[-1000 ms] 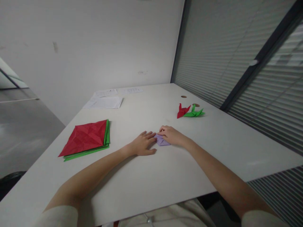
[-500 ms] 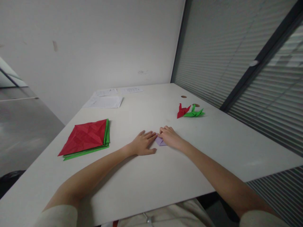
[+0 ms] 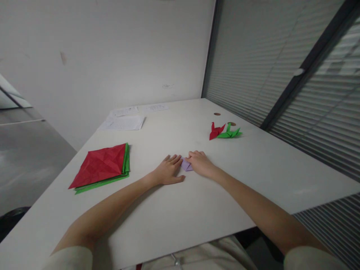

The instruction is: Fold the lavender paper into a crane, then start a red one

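Note:
A small piece of folded purple origami paper lies on the white table between my hands. My left hand rests flat with its fingers stretched out, the fingertips at the paper's left edge and the thumb apart, nearer me. Curled fingers of my right hand press on the right side of the paper and hide part of it. Farther off to the right sit a red folded paper bird and a green one, side by side.
At the left lies a stack of creased paper, a red sheet over green sheets. White printed papers lie at the back left. Two round holes pierce the tabletop near the blinds on the right.
My right hand has shifted slightly left, and the purple paper now sits a little farther left against my left fingertips. The view has also moved slightly.

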Action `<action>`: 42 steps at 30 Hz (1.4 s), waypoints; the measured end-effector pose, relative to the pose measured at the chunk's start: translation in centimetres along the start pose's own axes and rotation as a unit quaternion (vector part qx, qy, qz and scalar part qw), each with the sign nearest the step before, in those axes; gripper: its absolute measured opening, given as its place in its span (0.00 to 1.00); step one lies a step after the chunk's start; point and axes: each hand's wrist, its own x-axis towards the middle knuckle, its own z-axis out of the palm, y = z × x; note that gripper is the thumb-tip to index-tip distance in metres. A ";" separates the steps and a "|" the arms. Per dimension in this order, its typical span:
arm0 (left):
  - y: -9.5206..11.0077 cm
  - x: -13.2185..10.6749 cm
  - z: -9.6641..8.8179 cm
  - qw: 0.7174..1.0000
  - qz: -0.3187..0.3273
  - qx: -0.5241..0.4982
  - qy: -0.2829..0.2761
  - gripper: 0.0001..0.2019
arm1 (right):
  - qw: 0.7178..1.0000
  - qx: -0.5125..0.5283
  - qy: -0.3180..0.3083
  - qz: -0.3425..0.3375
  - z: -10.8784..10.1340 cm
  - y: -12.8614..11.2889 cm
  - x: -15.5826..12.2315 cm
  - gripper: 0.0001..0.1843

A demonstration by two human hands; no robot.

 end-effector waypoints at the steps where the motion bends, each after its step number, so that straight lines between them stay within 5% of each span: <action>1: 0.0 0.0 0.0 1.000 0.000 0.000 0.000 0.38 | 1.000 -0.003 -0.006 0.005 -0.2 0.1 -0.2 0.17; 14: -0.5 -0.2 0.3 1.000 0.007 -0.007 -0.007 0.38 | 0.998 0.038 -0.054 0.017 -1.0 1.6 -0.5 0.19; 28: 0.5 -0.4 -1.5 0.997 0.061 -0.031 0.040 0.28 | 0.984 0.167 0.043 -0.053 1.0 4.2 0.3 0.20; 34: 0.4 -0.4 -1.2 0.984 0.140 -0.103 0.027 0.25 | 0.983 0.178 0.047 -0.016 2.7 5.6 0.8 0.19; 42: 0.0 -0.1 -0.9 0.965 0.197 -0.171 0.025 0.30 | 0.981 0.161 0.073 0.079 3.2 4.4 1.2 0.22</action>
